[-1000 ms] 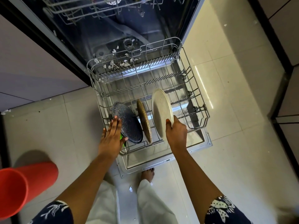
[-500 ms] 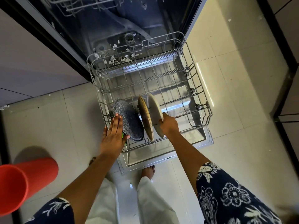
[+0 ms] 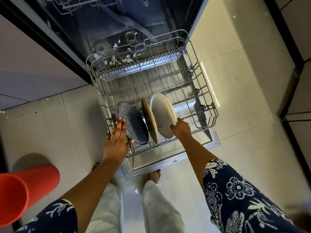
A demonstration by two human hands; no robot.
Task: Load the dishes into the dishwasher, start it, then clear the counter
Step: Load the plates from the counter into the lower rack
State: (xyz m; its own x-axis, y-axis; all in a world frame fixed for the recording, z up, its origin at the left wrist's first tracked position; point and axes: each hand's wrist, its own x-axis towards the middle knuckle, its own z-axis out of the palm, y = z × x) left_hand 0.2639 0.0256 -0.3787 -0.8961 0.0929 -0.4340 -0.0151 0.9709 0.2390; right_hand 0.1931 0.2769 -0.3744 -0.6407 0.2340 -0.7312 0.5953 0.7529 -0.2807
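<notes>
The dishwasher's lower wire rack [image 3: 198,91] is pulled out over the open door. Three plates stand on edge at its near left: a dark speckled plate [image 3: 133,122], a brown plate [image 3: 149,121] and a white plate [image 3: 162,113]. My left hand [image 3: 117,138] lies flat with straight fingers against the speckled plate and the rack's left rim; something green shows under the thumb. My right hand [image 3: 180,127] grips the near right edge of the white plate, which leans in the rack beside the brown one.
The open dishwasher door [image 3: 168,163] lies flat just ahead of my feet [image 3: 154,175]. An orange-red cup [image 3: 25,190] juts in at the lower left. The upper rack [image 3: 67,5] sits inside the tub. Pale tiled floor [image 3: 252,115] surrounds the door; dark cabinets [image 3: 296,47] line the right.
My right hand lowered the white plate into the rack beside the brown plate and now tilts it slightly away. The left hand stayed against the speckled plate.
</notes>
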